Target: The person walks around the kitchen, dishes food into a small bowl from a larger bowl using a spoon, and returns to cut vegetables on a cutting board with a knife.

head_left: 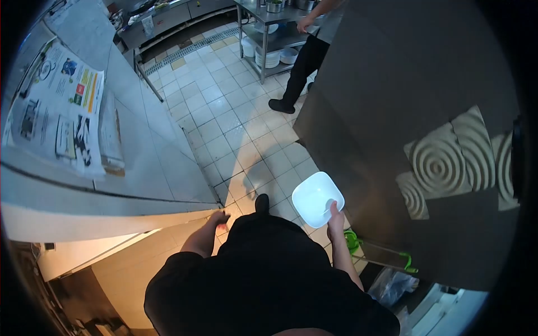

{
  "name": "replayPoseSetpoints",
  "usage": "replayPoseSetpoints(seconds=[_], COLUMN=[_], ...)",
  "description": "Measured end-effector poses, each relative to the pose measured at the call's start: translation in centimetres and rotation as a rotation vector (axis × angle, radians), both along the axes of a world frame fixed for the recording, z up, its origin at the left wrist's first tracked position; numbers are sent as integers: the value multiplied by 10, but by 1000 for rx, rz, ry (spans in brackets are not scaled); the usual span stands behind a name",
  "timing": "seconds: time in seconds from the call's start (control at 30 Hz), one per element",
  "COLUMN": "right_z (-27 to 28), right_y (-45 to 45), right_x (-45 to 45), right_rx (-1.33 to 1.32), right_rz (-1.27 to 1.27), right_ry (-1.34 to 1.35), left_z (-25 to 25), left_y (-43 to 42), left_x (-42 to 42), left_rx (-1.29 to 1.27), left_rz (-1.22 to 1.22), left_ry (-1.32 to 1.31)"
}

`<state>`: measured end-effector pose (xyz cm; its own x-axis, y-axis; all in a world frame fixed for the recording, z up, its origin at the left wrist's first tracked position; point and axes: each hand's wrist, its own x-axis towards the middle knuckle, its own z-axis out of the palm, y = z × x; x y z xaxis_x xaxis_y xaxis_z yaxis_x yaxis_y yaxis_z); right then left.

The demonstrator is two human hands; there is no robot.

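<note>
My right hand (335,220) grips a white square bowl (310,193) with rounded corners, the thumb laid over its near rim. The bowl is held out ahead of my right hip, tipped so that its inside faces up toward me. Nothing but a small shine shows inside it. At my left side hangs my left hand (220,218), close to the edge of the wall. Its fingers are dim and blurred, with a small reddish patch beside them that I cannot make out.
White floor tiles (224,106) run forward between a pale wall with pinned papers (61,106) and a dark panel (386,112). Ahead, a person's leg (302,73) stands beside a steel rack (262,39) holding dishes. A green-ended rack (353,241) stands low at right.
</note>
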<state>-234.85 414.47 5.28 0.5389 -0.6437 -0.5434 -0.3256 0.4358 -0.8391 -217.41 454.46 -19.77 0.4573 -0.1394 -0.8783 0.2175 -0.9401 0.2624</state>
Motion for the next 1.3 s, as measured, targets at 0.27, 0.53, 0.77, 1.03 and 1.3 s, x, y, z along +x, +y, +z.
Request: replayPoseSetpoints(seconds=[0.27,0.53,0.77,1.03,1.3], right_z=[21,12,1,12,-63], right_y=[-71,-149,-245,-300,-318], right_x=[119,208,257,309,308], right_rx=[-2,-15,87,53,16], right_rz=[98,326,380,528,532], right_ry=[-158,-160,-302,-315,-208], left_z=[136,46,61,54,117], left_y=[-164,-144,-131,-220,-307], left_x=[174,162,103,157,219], left_rx=[-393,-37,189,36,-166], left_rz=[256,142,505,421,254], left_ry=[-387,-617,-120,-378,-662])
